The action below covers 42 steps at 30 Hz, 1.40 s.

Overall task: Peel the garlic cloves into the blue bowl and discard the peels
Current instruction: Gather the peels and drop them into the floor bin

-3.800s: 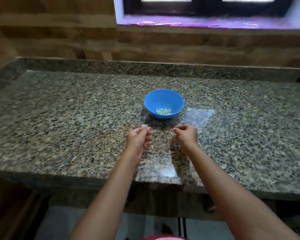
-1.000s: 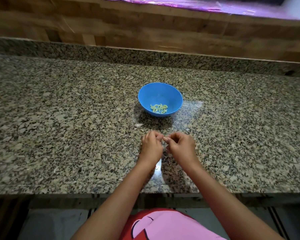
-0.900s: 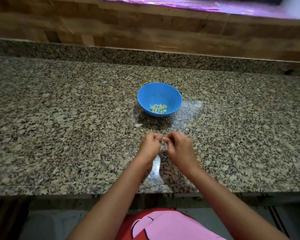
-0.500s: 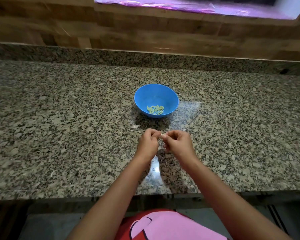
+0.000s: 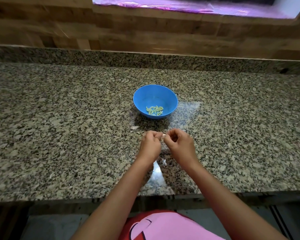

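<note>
The step in hand is the peeling of one garlic clove (image 5: 163,135), which is held above the counter (image 5: 59,135), just in front of the blue bowl (image 5: 155,96) and between both hands. The left hand (image 5: 150,144) and the right hand (image 5: 179,144) meet at their fingertips, and each grip is closed on the clove: the fingers are curled and pinch it from its two ends. Only a small pale tip of it shows between them, so I cannot tell how much skin is on it. In the bowl lie several peeled cloves (image 5: 154,110), gathered at the bottom, so I judge the task is well on its way. On the counter, near the bowl and to the left of the hands, lies a pale piece (image 5: 134,127); whether it is a clove or a peel I cannot tell. A small light scrap (image 5: 163,161) lies between the wrists. The next move, I think, calls for one grip to hold the clove firm while the other pulls the skin away, and then for a short reach forward to drop the bare clove into the bowl, with the loose peels collected afterwards
</note>
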### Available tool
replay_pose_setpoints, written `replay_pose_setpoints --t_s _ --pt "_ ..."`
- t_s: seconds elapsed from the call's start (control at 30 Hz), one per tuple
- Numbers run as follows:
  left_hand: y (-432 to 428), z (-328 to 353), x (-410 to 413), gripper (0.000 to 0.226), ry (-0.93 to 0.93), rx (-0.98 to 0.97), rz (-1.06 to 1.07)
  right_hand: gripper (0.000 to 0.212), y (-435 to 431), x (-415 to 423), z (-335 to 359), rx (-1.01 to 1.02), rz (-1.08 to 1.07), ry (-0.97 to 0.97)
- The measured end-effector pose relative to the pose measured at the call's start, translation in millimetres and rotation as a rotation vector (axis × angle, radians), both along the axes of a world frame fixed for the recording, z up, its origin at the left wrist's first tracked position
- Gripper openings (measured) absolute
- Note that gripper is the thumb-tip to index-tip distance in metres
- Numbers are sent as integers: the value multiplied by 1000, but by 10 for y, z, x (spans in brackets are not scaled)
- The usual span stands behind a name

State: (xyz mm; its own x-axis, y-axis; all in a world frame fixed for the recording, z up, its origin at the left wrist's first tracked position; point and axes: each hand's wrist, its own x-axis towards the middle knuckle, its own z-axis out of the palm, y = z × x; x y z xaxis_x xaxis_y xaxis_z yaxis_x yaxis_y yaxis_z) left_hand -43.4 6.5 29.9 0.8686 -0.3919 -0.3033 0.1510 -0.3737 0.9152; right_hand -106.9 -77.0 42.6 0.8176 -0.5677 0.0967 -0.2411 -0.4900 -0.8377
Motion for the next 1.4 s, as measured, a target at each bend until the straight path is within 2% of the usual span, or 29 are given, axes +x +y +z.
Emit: replay_pose_setpoints --t_s 0.13,0.23,0.33,0.43,0.53,0.6,0.7,0.77,0.87,1.0,1.13,1.4 --pt "33 53 -15 10 235 -358 30 15 -73 -34 6 227 -14 15" --pt "68 75 13 11 247 -372 23 15 -56 -52 6 312 27 1" --pt "118 87 29 11 297 -380 9 11 -97 -59 3 359 -20 -7" --pt "188 70 49 9 395 -456 53 12 -221 -75 15 279 -13 61" --pt "204 45 74 9 471 -508 89 17 -217 -117 15 -22 162 300" --pt "185 27 68 10 426 -481 83 22 -184 -121 10 -121 189 376" --pt "189 5 69 10 339 -423 45 13 -151 -98 -3 -78 143 360" --pt "194 -7 72 10 311 -405 25 12 -133 -86 -1 77 93 290" --pt "206 -9 59 9 252 -363 16 8 -106 -75 62 431 108 184" --pt "202 -6 33 8 207 -332 32 2 -80 -48 49 406 93 160" --pt "184 1 24 12 126 -274 37 5 11 -37 23 342 45 89" --pt "206 29 48 13 122 -284 -21 16 -52 -6 -18 460 -4 33"
